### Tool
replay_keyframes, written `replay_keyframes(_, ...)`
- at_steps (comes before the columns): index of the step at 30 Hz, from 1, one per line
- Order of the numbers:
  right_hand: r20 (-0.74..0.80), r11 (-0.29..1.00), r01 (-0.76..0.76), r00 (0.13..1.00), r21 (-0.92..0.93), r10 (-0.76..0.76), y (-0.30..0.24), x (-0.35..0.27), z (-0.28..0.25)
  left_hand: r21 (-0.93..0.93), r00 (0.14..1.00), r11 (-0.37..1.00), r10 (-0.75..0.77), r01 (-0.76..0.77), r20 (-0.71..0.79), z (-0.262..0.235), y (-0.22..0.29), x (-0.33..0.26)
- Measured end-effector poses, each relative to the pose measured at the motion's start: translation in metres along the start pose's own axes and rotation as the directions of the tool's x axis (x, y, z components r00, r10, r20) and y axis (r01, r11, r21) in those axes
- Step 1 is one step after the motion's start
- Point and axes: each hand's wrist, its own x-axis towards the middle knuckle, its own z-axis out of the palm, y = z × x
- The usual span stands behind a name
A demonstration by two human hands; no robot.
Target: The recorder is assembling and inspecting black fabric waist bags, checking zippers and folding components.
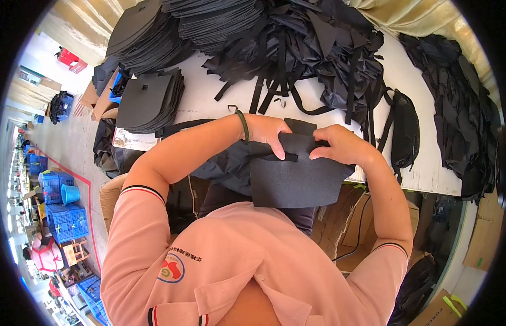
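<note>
A black foam-like sheet with a slot near its top is held up in front of my body at the table's near edge. My left hand grips its upper left, thumb pressed on the front and the other fingers hidden behind. At the upper right, my right hand pinches it near the slot, fingers curled. A small black flap stands up between the two hands. Thin black fabric hangs over the table edge beneath my left forearm, partly behind the sheet.
Cut black sheets are stacked on the white table at left, with taller stacks behind. A heap of black fabric with straps lies at the back. A black pouch and more fabric lie right. Cardboard boxes stand below.
</note>
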Motion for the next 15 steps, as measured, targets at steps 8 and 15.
replay_keyframes(8,-0.061,0.994,-0.020,0.998,0.111,0.027,0.016,-0.005,0.001,0.331,0.992,0.940,0.110,-0.084,-0.061,-0.001,-0.004,-0.017)
replay_keyframes(15,-0.008,0.960,-0.105,0.994,0.260,0.111,0.051,-0.004,-0.002,0.565,0.979,0.825,0.100,0.017,-0.176,-0.025,-0.055,-0.064)
